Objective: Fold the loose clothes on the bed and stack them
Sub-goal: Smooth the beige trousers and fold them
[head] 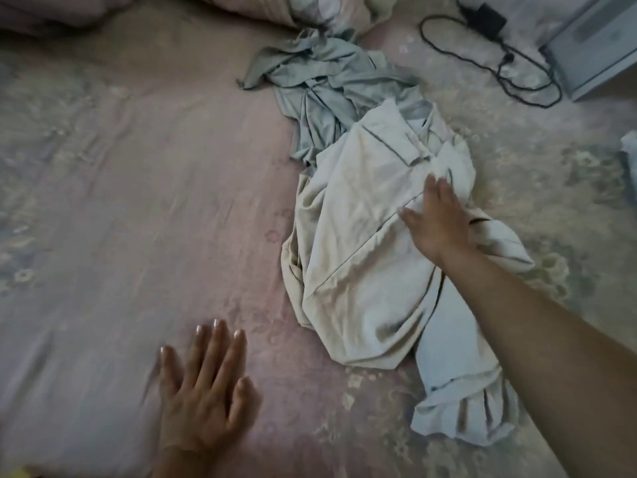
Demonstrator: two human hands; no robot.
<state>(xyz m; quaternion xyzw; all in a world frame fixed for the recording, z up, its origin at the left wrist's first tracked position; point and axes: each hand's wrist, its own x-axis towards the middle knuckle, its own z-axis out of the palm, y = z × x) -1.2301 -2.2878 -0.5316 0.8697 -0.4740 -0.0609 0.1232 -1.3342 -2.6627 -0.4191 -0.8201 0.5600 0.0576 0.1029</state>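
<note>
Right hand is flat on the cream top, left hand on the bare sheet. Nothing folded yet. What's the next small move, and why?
Probably close the right hand on the cream top and drag it onto the bare sheet by the left hand. The top lies crumpled, partly over the grey-green garment, so it likely needs open room to spread flat before any fold.

The bed sheet (138, 188) is dusty pink with a faint floral pattern in pale cream and grey-blue. The pyjama top (358, 236) is cream with thin dark piping along its collar and front edge. The crumpled garment (327, 84) behind it is grey-green, plain. The charger cable (499, 63) is black. The box (599, 46) looks pale grey-white, though blurred.
</note>
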